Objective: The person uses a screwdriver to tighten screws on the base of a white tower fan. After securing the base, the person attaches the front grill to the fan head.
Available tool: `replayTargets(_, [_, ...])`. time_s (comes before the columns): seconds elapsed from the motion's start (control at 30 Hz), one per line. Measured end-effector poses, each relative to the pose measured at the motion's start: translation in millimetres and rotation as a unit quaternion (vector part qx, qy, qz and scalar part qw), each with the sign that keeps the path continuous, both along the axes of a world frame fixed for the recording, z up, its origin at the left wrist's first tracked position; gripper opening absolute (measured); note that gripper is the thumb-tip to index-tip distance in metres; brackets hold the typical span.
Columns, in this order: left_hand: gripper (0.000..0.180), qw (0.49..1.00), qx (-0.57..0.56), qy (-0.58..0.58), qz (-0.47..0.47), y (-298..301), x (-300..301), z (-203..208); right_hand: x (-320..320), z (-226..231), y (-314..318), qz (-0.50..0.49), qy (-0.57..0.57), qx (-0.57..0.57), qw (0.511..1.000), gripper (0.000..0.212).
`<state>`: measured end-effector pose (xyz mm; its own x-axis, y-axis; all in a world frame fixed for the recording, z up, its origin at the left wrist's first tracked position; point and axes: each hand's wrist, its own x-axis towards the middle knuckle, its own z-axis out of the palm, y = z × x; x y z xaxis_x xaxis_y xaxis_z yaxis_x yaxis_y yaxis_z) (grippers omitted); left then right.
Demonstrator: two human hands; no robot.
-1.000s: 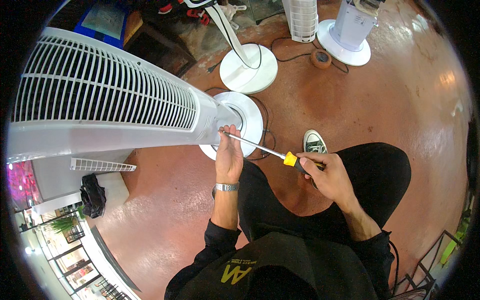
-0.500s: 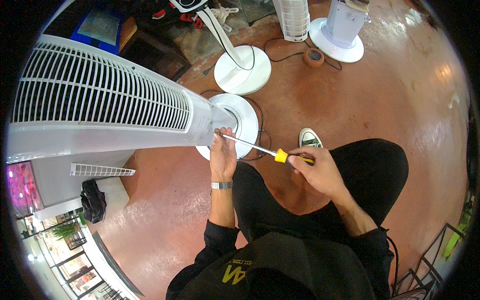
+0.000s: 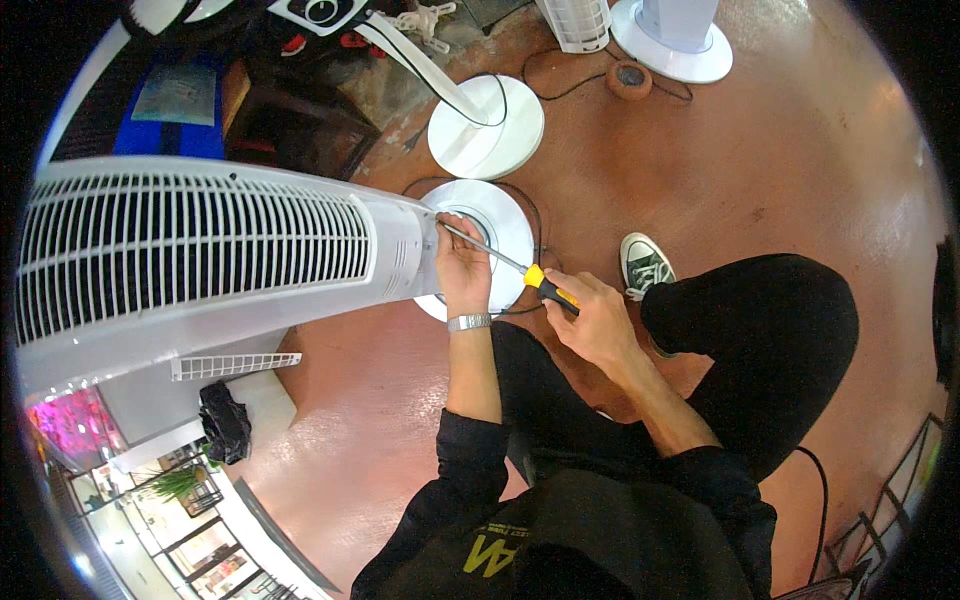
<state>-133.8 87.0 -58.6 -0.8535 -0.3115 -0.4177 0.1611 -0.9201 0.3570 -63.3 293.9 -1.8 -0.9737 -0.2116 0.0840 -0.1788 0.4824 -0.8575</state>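
Observation:
A white tower fan (image 3: 385,285) leans across the left side, its slatted grille toward the rim and its lower end by a round white base (image 3: 515,235). My right hand (image 3: 598,315) is wrapped round the yellow and black handle of a screwdriver (image 3: 533,273). The metal shaft slants up and left to the fan's lower end. There my left hand (image 3: 463,268), palm up and with a watch at the wrist, has thumb and fingers closed about the shaft's tip. Whether the fingertips also hold a screw is too small to tell.
Another white round base with a pole (image 3: 487,135) stands behind, with black cables around it. Farther right are a white grille piece (image 3: 578,25), a brown round pot-like object (image 3: 628,80) and another white stand (image 3: 680,55). A white grille panel (image 3: 235,366) and a black bag (image 3: 224,422) lie left.
The view has shifted, and the fan now lies at a flatter slant. My hands have moved slightly up in the picture, with the screwdriver still in my right hand and its tip at my left fingers.

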Motion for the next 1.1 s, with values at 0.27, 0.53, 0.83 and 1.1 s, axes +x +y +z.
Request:
replayTargets(0.27, [0.026, 0.998, -0.060, 0.029, -0.015, 3, 1, 17, -9, -5, -4, 0.001, 0.001, -0.037, 0.999, 0.036])
replayTargets(0.53, [0.025, 0.988, 0.119, 0.098, 0.007, -1, -8, 35, -27, 5, -10, 0.010, 0.015, -0.047, 0.999, 0.035])
replayTargets(0.83, [0.019, 0.938, 0.289, 0.192, 0.027, 11, -15, 35, -44, 21, -12, 0.038, 0.058, 0.003, 0.998, 0.033])
replayTargets(1.1, [0.033, 0.999, -0.015, -0.016, -0.031, 14, 23, 29, -55, 15, -36, 0.072, 0.072, 0.048, 0.994, 0.037])
